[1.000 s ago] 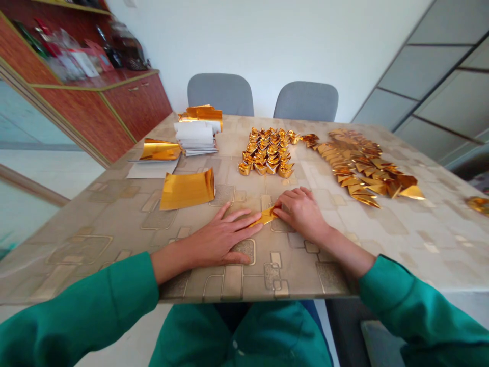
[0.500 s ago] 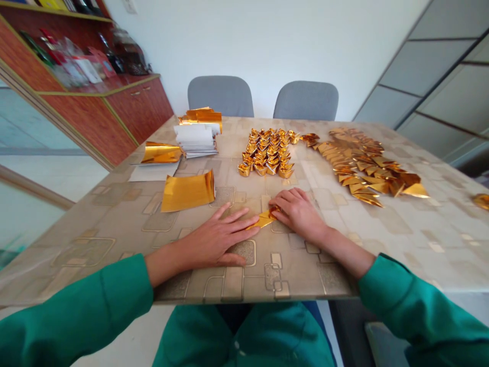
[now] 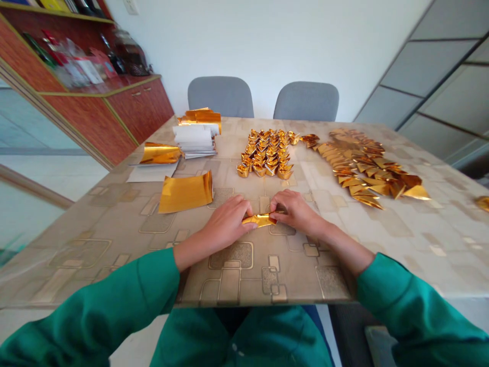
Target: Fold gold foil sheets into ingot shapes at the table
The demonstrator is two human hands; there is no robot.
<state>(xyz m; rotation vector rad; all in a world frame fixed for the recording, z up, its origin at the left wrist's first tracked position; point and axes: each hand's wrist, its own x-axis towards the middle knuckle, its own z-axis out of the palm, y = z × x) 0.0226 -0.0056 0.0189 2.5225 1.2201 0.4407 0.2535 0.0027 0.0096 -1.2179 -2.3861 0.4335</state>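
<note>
A small folded piece of gold foil paper [image 3: 261, 220] lies between my two hands near the table's front. My left hand [image 3: 231, 218] pinches its left end between thumb and curled fingers. At the right end, my right hand [image 3: 293, 210] is closed on it in the same way, and the fingers hide that end. Behind my hands stand rows of folded gold paper ingots [image 3: 266, 153]. To the left rests a stack of flat gold foil sheets [image 3: 186, 192], its right edge curling up.
Many flat folded gold pieces [image 3: 367, 165] spread over the right of the table [image 3: 122, 275]. White-backed paper stacks [image 3: 194, 140] and a curled gold sheet [image 3: 160, 153] sit at back left. Two grey chairs [image 3: 220, 97] stand beyond; a wooden cabinet [image 3: 114, 109] is at left.
My left hand has gone from lying flat with fingers spread to pinching the foil paper's left end. The paper looks narrower now. My right hand has stayed nearly in place.
</note>
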